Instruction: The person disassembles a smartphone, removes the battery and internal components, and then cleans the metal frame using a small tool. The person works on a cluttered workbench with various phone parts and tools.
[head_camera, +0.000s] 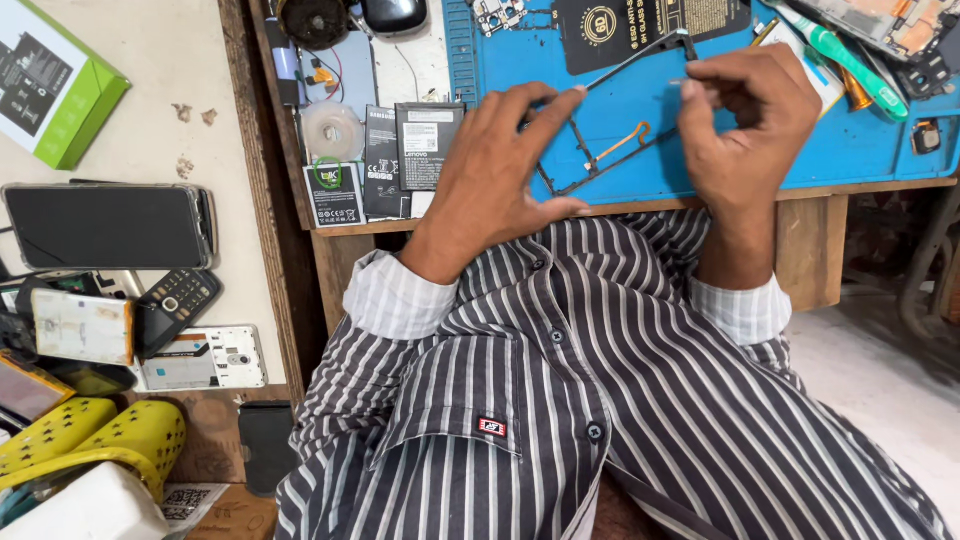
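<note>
A thin black phone frame (610, 150) is held tilted above the blue work mat (620, 110), with an orange flex strip across its inside. My left hand (500, 175) grips the frame's near left side, fingers spread along its edge. My right hand (745, 120) pinches the frame's far right side between thumb and fingers; a small metal tip shows at the fingertips. Both striped sleeves reach from the bottom of the view.
Phone batteries (428, 145), a tape roll (332, 130) and small parts lie left of the mat. A green-handled tool (850, 65) lies at the right. On the left shelf: a green box (60, 85), a dark smartphone (110, 225), a keypad phone (178, 305), yellow sandals (100, 435).
</note>
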